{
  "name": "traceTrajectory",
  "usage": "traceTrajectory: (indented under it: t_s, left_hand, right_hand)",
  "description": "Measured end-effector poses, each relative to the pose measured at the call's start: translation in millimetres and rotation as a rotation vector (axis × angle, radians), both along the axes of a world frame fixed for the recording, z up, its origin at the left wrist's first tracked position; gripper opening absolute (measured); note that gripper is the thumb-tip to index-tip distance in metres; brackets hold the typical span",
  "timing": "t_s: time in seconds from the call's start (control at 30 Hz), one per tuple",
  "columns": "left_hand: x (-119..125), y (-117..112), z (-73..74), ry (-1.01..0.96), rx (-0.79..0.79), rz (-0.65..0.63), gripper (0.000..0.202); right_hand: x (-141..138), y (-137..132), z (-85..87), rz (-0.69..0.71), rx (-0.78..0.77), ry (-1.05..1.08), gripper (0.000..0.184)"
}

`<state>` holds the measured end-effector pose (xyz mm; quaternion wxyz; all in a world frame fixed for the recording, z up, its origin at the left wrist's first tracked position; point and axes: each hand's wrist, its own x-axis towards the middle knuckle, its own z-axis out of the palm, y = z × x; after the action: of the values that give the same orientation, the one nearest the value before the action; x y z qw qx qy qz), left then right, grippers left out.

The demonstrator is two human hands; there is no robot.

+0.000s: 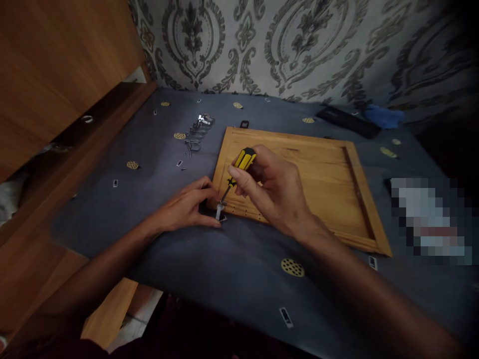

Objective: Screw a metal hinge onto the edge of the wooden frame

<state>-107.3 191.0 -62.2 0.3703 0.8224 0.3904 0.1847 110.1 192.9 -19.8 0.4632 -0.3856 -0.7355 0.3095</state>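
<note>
My right hand is wrapped round a yellow and black screwdriver. The screwdriver slants down to the left, its tip at a small silver metal hinge. That hinge sits at the near left corner of a framed wooden panel, which lies flat on the cloth. With thumb and forefinger on either side of the hinge, my left hand steadies it against the panel edge. The screw head under the tip is too small to make out.
Loose metal hardware and several small screws lie beyond my left hand. A black case and a blue cloth are at the back right. A wooden cabinet borders the left side. A blurred-out object lies at right.
</note>
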Motion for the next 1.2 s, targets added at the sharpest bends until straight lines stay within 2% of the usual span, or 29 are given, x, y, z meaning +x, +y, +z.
traceTrajectory:
  t_s: [0.13, 0.3, 0.43, 0.57, 0.67, 0.8, 0.9, 1.0, 1.13, 1.2]
  left_hand:
    - [0.0, -0.1, 0.7, -0.002, -0.002, -0.004, 0.040]
    - [0.4, 0.5, -0.2, 0.005, 0.014, -0.003, 0.039]
    - [0.2, 0.9, -0.9, 0.002, 0.007, -0.003, 0.039]
    - [0.0, 1.1, -0.4, 0.016, 0.021, -0.008, 0.039]
    - [0.1, 1.1, 0.5, 0.017, 0.012, -0.010, 0.040]
    - [-0.1, 1.3, 0.3, 0.018, 0.012, 0.000, 0.041]
    - [-0.6, 1.4, -0.8, 0.025, 0.020, 0.004, 0.042]
    - [-0.7, 1.1, -1.1, 0.037, 0.016, 0.002, 0.043]
    - [-0.2, 1.0, -0.7, 0.034, 0.011, 0.001, 0.041]
    - [-0.3, 1.3, -1.0, 0.020, 0.012, -0.002, 0.040]
  right_hand:
    - [-0.8, -0.1, -0.2, 0.003, -0.007, 0.027, 0.037]
    - [-2.2, -1.0, 1.1, 0.038, -0.102, 0.088, 0.043]
    - [-0.8, -0.3, 7.1, 0.092, -0.142, 0.113, 0.035]
    - [2.5, 1.2, 15.0, 0.212, -0.161, 0.102, 0.023]
    - [3.5, 1.7, 16.7, 0.270, -0.202, 0.103, 0.027]
    - [1.8, 1.7, 11.8, 0.219, -0.212, 0.089, 0.042]
    - [0.2, 1.4, 8.6, 0.141, -0.207, 0.079, 0.045]
    - [0.4, 1.6, 9.2, 0.158, -0.213, 0.116, 0.039]
    - [3.4, 1.3, 13.6, 0.294, -0.231, 0.108, 0.020]
    - [4.2, 0.6, 14.6, 0.352, -0.263, 0.095, 0.020]
